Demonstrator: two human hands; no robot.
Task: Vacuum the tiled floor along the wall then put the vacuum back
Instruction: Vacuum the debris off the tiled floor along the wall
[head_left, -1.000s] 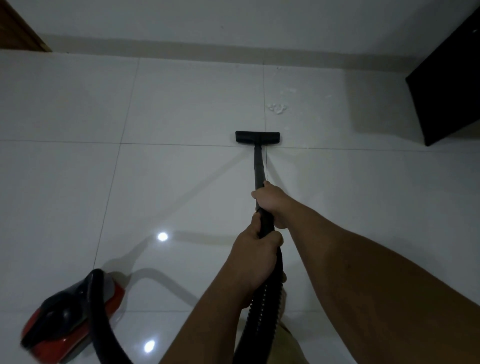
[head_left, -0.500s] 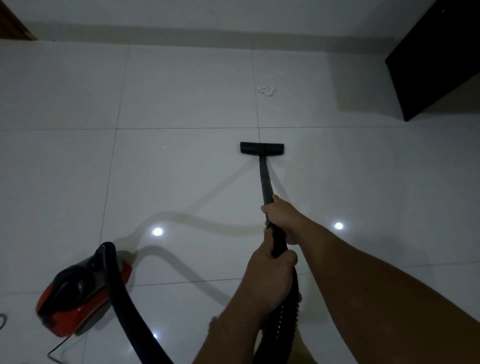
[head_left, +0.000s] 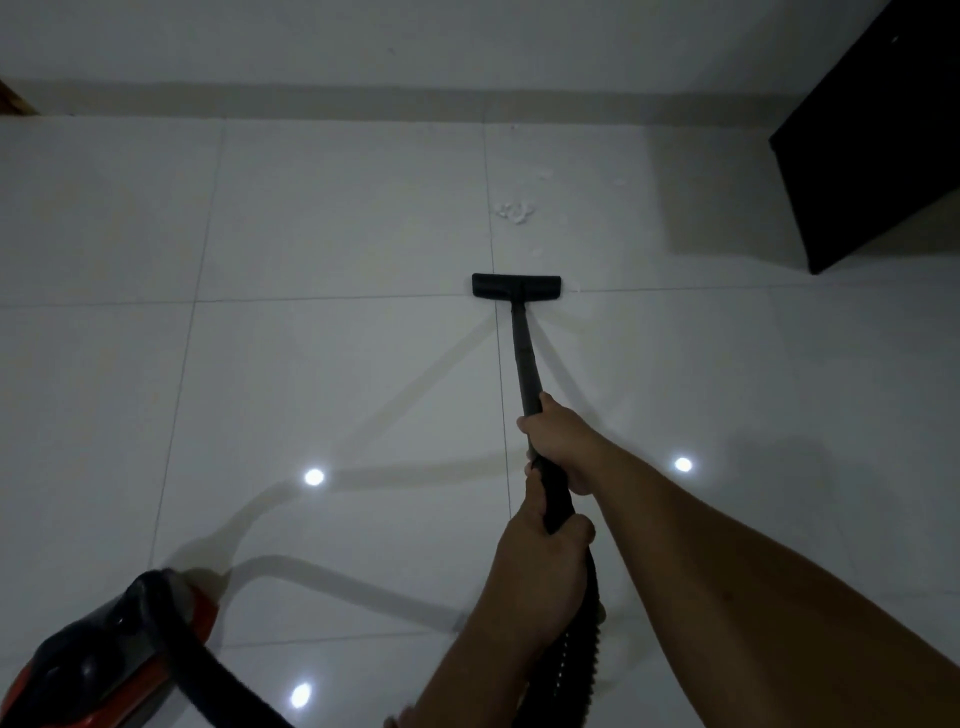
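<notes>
Hands: I count two, left hand (head_left: 545, 566) and right hand (head_left: 563, 447)
Vacuum (head_left: 104, 660): one, at 7 o'clock
Cabinet (head_left: 872, 145): one, at 2 o'clock

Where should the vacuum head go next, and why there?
Probably straight forward. The floor head sits on a tile joint, and a small cluster of white crumbs lies just beyond it, toward the wall, not yet reached. The right hand and the left hand both grip the wand, so a short push along its line should carry the head over the crumbs.
</notes>
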